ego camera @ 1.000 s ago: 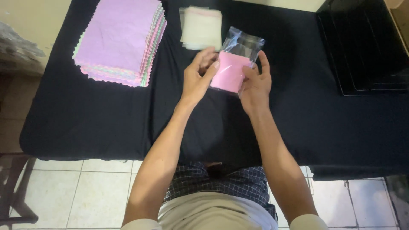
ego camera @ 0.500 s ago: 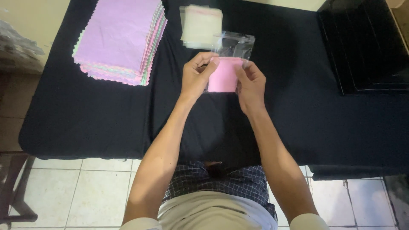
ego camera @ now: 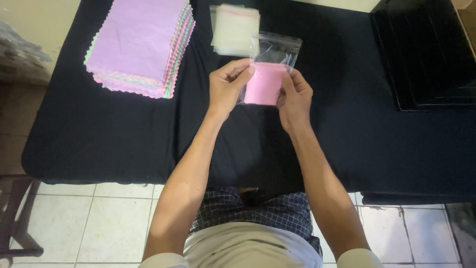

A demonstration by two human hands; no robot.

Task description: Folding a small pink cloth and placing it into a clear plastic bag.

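Pinched between the left hand (ego camera: 227,87) and the right hand (ego camera: 295,97), a clear plastic bag (ego camera: 272,59) with a folded pink cloth (ego camera: 264,84) inside is held above the black table (ego camera: 124,134). Beyond, a stack of empty bags (ego camera: 233,30) and a pile of pastel cloths (ego camera: 141,44) are seen.

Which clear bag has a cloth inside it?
The clear bag held in both hands holds a folded pink cloth; the bags stacked behind look empty.

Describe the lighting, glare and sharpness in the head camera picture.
Head view: soft, even light with no hard shadows on the black tablecloth; pale sheen on the clear bag above the pink cloth; left hand and right hand slightly soft; the cloth stack looks mildly washed out.
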